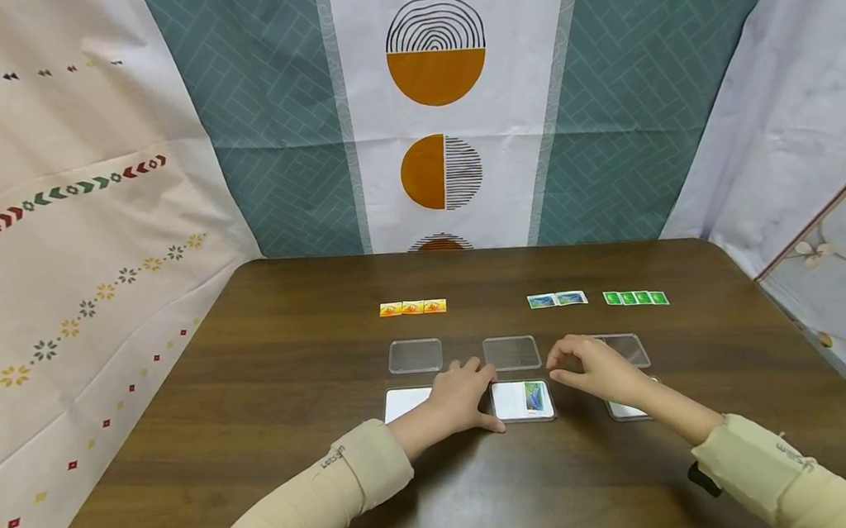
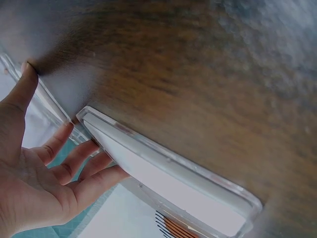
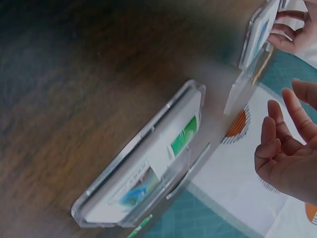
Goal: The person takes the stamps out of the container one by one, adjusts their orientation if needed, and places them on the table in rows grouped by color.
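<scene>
My left hand (image 1: pixel 462 398) reaches over the left white card case (image 1: pixel 404 400), covering part of it. Its spread thumb and fingers are at the left edge of the middle case (image 1: pixel 504 404), which bears a blue-green picture sticker (image 1: pixel 534 396). In the left wrist view, the thumb (image 2: pixel 28 82) touches a case edge. My right hand (image 1: pixel 598 366) hovers between the middle case and the right case (image 1: pixel 624 411), fingers loosely bent, with nothing visible in them. The right wrist view shows the right case (image 3: pixel 158 161) bearing a blue picture and a green sticker.
Clear lids lie behind the cases: left (image 1: pixel 415 356), middle (image 1: pixel 512 354) and right (image 1: pixel 629 350), the last partly behind my right hand. Farther back are rows of orange stickers (image 1: pixel 413 308), blue stickers (image 1: pixel 558 300) and green stickers (image 1: pixel 636 298) on the brown table (image 1: pixel 288 349).
</scene>
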Available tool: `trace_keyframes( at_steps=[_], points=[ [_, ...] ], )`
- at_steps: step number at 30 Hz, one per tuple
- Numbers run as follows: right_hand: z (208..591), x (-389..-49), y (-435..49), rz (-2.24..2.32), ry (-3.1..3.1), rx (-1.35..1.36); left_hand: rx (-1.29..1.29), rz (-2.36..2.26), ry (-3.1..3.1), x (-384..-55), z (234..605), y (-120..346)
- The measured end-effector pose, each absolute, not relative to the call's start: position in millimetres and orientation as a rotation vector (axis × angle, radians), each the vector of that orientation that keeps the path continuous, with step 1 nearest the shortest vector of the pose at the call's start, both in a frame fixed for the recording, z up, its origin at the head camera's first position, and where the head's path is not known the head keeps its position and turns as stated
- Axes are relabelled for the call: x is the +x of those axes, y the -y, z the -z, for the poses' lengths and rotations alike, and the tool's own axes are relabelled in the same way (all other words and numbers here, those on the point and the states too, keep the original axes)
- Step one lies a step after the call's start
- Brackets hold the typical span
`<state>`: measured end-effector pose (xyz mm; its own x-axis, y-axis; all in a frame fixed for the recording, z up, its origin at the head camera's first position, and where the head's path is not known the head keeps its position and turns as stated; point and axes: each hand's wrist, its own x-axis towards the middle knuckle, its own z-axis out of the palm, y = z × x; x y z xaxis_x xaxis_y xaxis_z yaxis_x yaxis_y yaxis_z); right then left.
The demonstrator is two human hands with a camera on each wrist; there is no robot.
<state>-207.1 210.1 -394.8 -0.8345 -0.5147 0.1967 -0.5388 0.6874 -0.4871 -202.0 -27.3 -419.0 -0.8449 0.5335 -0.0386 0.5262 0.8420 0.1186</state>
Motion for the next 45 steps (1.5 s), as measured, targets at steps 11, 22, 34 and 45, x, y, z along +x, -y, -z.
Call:
trace_keyframes(
  at_steps=[11, 22, 34, 45],
  points=[
    [405, -205, -200, -0.83, 2.884, 0.928, 0.873, -0.131, -2.954, -204, 418, 28],
    [414, -207, -195, -0.736, 2.881, 0.948, 0.883, -0.138, -2.954, -203, 418, 28],
    [418, -211, -190, -0.702, 2.941, 0.883, 0.869, -0.148, -2.949, -204, 420, 28],
    [416, -214, -188, -0.751, 3.002, 0.867, 0.851, -0.148, -2.942, -205, 419, 27]
  ],
)
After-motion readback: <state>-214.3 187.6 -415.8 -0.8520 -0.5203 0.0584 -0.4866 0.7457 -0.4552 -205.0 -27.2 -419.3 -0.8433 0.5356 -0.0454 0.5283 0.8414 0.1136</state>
